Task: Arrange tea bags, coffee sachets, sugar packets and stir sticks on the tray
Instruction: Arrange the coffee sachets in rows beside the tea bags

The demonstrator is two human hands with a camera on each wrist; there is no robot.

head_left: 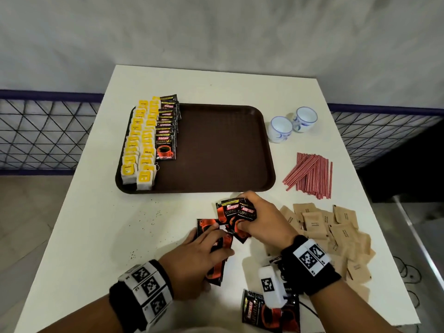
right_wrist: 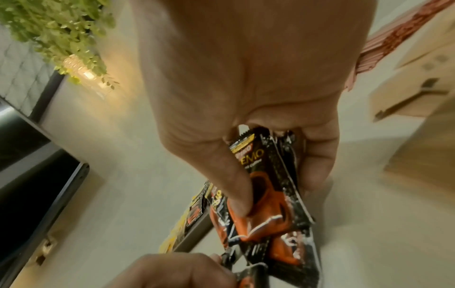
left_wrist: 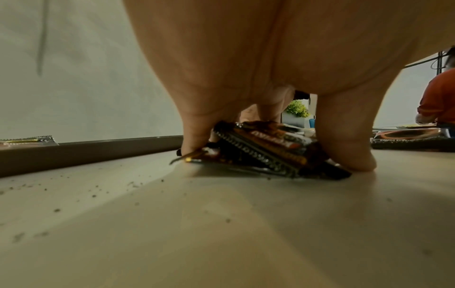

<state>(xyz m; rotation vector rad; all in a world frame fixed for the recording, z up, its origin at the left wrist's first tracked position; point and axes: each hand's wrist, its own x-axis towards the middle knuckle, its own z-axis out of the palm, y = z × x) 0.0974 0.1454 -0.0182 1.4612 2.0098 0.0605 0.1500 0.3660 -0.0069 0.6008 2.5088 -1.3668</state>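
Note:
A brown tray (head_left: 216, 150) lies on the white table, with yellow tea bags (head_left: 139, 145) in two rows along its left side and a row of black coffee sachets (head_left: 167, 131) beside them. In front of the tray my right hand (head_left: 254, 219) pinches a few coffee sachets (head_left: 236, 212) (right_wrist: 268, 187) between thumb and fingers. My left hand (head_left: 201, 253) (left_wrist: 270, 78) grips a small stack of coffee sachets (head_left: 216, 251) (left_wrist: 258, 152) against the table. One more coffee sachet (head_left: 254, 313) lies near the front edge under my right wrist.
Brown sugar packets (head_left: 336, 234) are heaped at the right. Red striped stir sticks (head_left: 312, 175) lie right of the tray, with two white cups (head_left: 292, 124) behind them. Dark crumbs speckle the table (head_left: 144, 227). A mesh fence (head_left: 48, 131) runs behind.

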